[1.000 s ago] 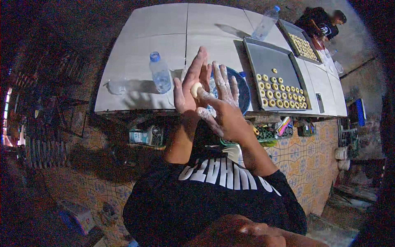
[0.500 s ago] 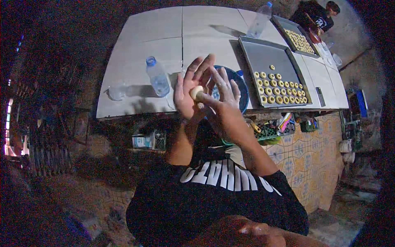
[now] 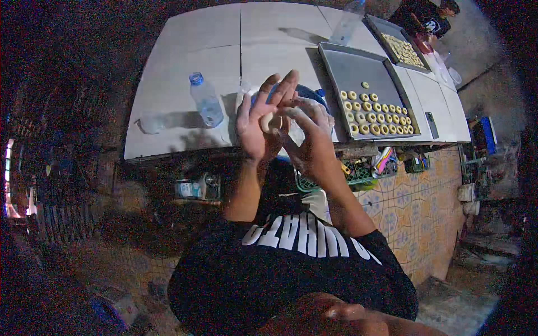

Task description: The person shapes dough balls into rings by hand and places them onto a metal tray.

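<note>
A pale, curved piece of dough (image 3: 269,123) lies in the palm of my left hand (image 3: 253,134), whose fingers point up, slightly spread. My right hand (image 3: 311,140) bends over that palm, thumb and forefinger at the dough, other fingers raised and curled, dusted with flour. Behind both hands is a blue bowl (image 3: 308,91), largely hidden. To the right, a metal tray (image 3: 353,67) carries rows of small pale dough rings (image 3: 370,116). A clear plastic bottle (image 3: 206,103) stands left of my hands on the white tiled table (image 3: 185,50).
A co-worker (image 3: 423,19) in black is beside a second filled tray (image 3: 403,50) at upper right, near another bottle (image 3: 347,22). A dark phone-like object (image 3: 431,124) lies on the table. Crates (image 3: 358,173) sit below the table edge; clear plastic (image 3: 148,123) lies at left.
My right forefinger has lifted from the middle of the dough and bent toward its upper side. The scene has shifted slightly up and left in the view.
</note>
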### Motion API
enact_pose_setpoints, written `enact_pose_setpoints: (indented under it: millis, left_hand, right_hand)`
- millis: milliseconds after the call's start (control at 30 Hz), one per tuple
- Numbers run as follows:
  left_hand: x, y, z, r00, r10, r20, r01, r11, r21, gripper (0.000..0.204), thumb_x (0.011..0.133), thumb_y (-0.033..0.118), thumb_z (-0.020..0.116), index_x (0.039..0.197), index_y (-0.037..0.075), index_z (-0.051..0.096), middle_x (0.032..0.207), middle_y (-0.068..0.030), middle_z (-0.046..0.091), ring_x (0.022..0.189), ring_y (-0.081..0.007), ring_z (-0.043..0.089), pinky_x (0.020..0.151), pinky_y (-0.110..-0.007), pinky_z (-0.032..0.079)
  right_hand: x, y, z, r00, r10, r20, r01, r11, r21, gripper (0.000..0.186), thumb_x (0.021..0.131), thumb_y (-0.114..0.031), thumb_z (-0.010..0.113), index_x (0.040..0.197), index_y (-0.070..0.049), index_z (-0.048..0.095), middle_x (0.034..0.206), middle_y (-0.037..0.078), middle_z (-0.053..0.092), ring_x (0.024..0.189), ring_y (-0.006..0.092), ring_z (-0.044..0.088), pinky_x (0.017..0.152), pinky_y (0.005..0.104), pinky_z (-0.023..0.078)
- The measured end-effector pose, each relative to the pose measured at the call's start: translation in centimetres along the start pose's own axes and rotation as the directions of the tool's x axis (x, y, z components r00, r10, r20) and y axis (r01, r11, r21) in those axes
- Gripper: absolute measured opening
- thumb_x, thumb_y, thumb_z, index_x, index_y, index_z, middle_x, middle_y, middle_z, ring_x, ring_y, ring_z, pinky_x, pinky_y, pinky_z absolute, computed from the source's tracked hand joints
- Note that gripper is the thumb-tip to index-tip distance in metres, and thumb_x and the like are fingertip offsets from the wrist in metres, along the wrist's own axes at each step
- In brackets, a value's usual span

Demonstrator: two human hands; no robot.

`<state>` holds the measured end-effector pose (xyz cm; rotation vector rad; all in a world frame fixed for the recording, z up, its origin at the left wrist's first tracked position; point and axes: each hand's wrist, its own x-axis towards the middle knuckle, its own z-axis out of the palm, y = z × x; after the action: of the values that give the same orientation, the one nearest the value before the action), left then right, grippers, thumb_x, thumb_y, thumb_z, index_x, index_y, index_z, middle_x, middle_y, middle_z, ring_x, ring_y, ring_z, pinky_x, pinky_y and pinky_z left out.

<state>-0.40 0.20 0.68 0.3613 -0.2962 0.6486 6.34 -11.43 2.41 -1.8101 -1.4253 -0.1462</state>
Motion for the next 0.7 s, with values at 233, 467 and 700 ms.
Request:
enact_pose_setpoints:
  millis: [233,467,700]
  left_hand:
    - [0.1,0.2,-1.5,0.998,-0.067,-0.017,0.068,0.994,0.084,0.070,0.102,0.055,0.021,0.153,0.009,0.033,0.162,-0.0246,0.019,0.152,-0.0377,0.013,0.122,-0.047,0.009]
    - [0.1,0.0,-3.2,0.993,-0.077,-0.092,0.073,0.996,-0.049,0.063,0.103,0.048,0.030,0.147,0.003,0.039,0.161,-0.0251,0.023,0.151,-0.0377,0.018,0.119,-0.049,0.024]
    - [-0.2,0.2,-3.6,0.984,-0.069,-0.167,0.038,0.983,-0.182,0.060,0.104,0.046,0.032,0.143,0.001,0.041,0.158,-0.0266,0.029,0.146,-0.0384,0.028,0.115,-0.050,0.033]
  right_hand:
    - [0.1,-0.9,0.4,0.996,0.070,0.048,-0.070,0.998,-0.002,0.039,0.079,-0.016,0.079,0.115,-0.007,0.066,0.117,0.014,0.058,0.113,0.0345,0.052,0.098,0.0451,0.039]
    - [0.3,1.0,1.7,0.991,0.124,0.050,-0.129,0.985,0.111,0.038,0.075,-0.015,0.077,0.109,-0.007,0.062,0.103,0.011,0.062,0.101,0.0326,0.057,0.092,0.0455,0.038]
    - [-0.3,0.1,2.3,0.998,-0.039,-0.054,0.036,0.998,-0.061,0.040,0.069,-0.009,0.081,0.107,-0.012,0.067,0.109,0.006,0.067,0.107,0.0270,0.061,0.093,0.0421,0.037]
